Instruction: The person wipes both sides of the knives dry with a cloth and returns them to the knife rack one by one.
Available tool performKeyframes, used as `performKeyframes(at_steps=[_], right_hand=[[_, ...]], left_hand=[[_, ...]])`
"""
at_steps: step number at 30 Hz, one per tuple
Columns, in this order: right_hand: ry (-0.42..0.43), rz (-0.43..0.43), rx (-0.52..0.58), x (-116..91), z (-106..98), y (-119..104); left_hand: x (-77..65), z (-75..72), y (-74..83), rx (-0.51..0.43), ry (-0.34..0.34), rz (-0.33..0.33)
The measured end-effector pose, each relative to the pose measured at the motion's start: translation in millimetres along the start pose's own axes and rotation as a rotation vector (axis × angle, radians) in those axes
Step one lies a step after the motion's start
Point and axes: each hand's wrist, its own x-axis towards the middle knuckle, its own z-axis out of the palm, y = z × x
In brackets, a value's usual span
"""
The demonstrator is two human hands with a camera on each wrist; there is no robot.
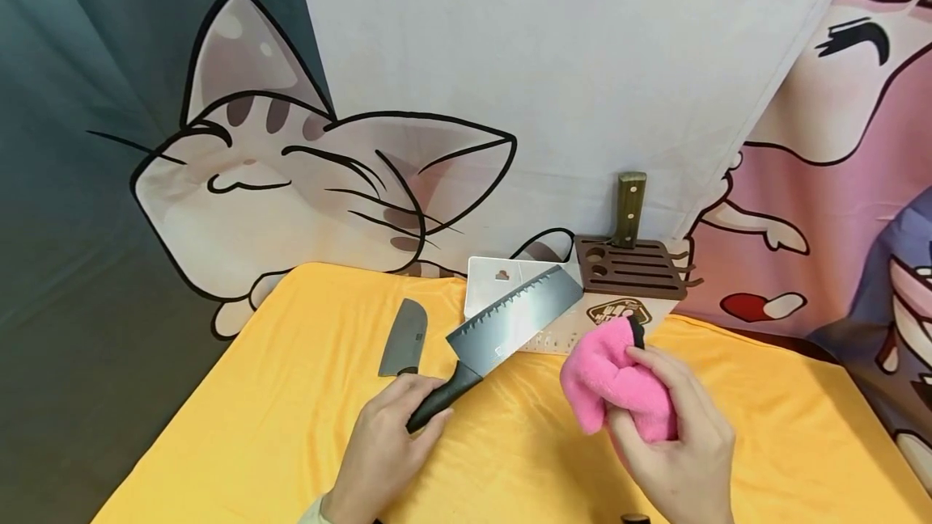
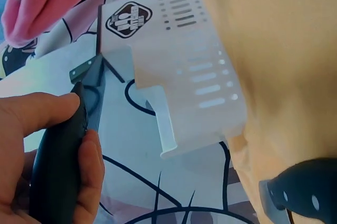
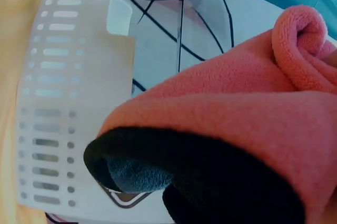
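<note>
My left hand [image 1: 389, 443] grips the black handle of a broad kitchen knife [image 1: 520, 320], its blade raised and slanting up to the right, with a row of notches along one edge. In the left wrist view the thumb lies along the handle [image 2: 59, 163]. My right hand [image 1: 684, 447] holds a bunched pink cloth [image 1: 612, 382] with a black edge, to the right of the blade and apart from it. A second, smaller knife [image 1: 405, 338] lies on the yellow tablecloth [image 1: 320, 395] beyond my left hand, its handle largely hidden by that hand in the head view.
At the back of the table stands a white, slotted knife rack [image 1: 484, 285] with a brown top [image 1: 632, 269]. One knife with a wooden handle [image 1: 630, 209] stands upright in it. A cat-print curtain [image 1: 247, 184] hangs behind. A small dark object [image 1: 636, 518] shows at the near edge.
</note>
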Motion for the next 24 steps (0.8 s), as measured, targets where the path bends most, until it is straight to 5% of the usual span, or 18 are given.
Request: performKeyframes(at_steps=[8, 24], right_hand=[[-0.032, -0.129, 0.137, 3.7, 7.3, -14.9], [-0.162, -0.152, 0.105, -5.1, 14.5, -17.5]], left_hand=[[-3.4, -1.8, 1.7, -0.033, 0.023, 0.028], [-2.0, 15.4, 17.8, -0.039, 0.022, 0.208]])
